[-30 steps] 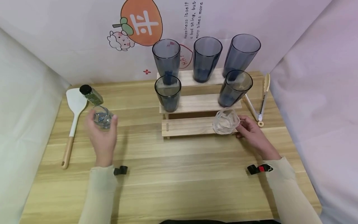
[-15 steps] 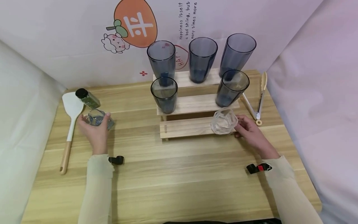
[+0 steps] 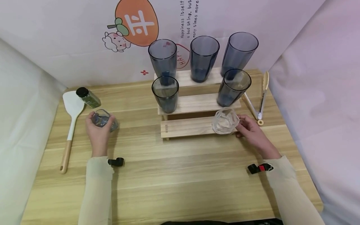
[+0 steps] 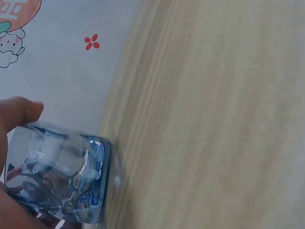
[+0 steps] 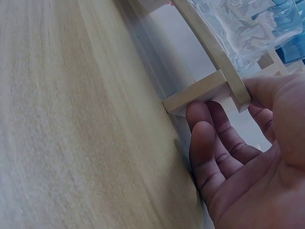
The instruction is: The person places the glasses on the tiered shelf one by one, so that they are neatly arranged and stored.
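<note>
My left hand [image 3: 97, 132] grips a small blue-tinted glass [image 3: 103, 120] at the left of the table, thumb on one side and fingers on the other. In the left wrist view, this glass [image 4: 62, 171] has its thick base right at the tabletop. On the right, my right hand [image 3: 254, 134] holds the end of the lowest step of a wooden tiered rack [image 3: 185, 127]. The right wrist view has the thumb by the board's end [image 5: 240, 98] and curled fingers beneath, against the leg [image 5: 195, 90]. A clear wavy glass [image 3: 225, 122] stands on that step, beside the thumb.
Two dark tumblers [image 3: 167, 97] occupy the middle step, and three taller blue-grey ones [image 3: 203, 59] line the top. Left of the rack lie a white spatula [image 3: 73, 104] and a black-capped spice jar [image 3: 89, 97]. Tongs [image 3: 261, 104] lie right of the rack.
My left hand has reached slightly forward and lowered the blue glass, then shifted a little to the right with it. The right hand keeps its place at the rack. The head view has shifted slightly.
</note>
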The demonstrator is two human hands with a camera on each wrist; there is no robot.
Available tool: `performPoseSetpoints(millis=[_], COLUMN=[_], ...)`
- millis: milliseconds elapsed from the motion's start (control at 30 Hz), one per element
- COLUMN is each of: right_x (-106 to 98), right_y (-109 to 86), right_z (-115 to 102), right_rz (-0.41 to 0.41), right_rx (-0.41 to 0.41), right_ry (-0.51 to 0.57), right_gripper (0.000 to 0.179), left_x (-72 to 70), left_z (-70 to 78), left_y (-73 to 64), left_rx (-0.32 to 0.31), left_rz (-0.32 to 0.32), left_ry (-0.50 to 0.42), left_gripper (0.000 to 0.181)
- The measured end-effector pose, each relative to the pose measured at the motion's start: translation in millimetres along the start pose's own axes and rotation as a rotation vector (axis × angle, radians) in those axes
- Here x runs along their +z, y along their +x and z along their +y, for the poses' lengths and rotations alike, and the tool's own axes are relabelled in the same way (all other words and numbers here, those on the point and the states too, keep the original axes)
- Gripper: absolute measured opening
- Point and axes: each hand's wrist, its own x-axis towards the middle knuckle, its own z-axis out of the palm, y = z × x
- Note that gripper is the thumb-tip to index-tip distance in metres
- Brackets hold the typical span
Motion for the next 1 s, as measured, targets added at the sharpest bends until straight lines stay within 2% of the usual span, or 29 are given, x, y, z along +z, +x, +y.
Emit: performPoseSetpoints(millis=[133, 267, 367, 600, 833, 1000], right_x=[1, 1, 1, 1, 2, 3], right_y=[0.0, -0.2, -0.9, -1.8, -1.7, -2.1], right_z=[0, 0, 0, -1, -1, -1], right_rz=[0.008, 0.013, 0.018, 0.016, 0.017, 0.013], right_rx=[-0.001, 0.004, 0.009, 0.012, 0.009, 0.034], right_ry=[0.009, 0.005, -0.015, -0.024, -0.006, -0.019], right_gripper=[0.027, 0.028, 0.030, 0.031, 0.028, 0.029], left_x=[-1.3, 0.1, 3.9, 13.7, 17.5, 17.3], left_z=[-1.2, -4.6, -7.0, -8.3, -7.0, -6.0], left_y=[-4.4, -7.2, -7.6, -7.7, -10.0, -11.2], left_rx=[-0.001, -0.050, -0.068, -0.055, -0.045, -0.041], left_rz=[-0.048, -0.024, 0.007, 0.055, 0.073, 0.055], left_ry=[-0.043, -0.093, -0.124, -0.192, -0.241, -0.253], left_gripper=[0.097, 0.105, 0.105, 0.104, 0.099, 0.093])
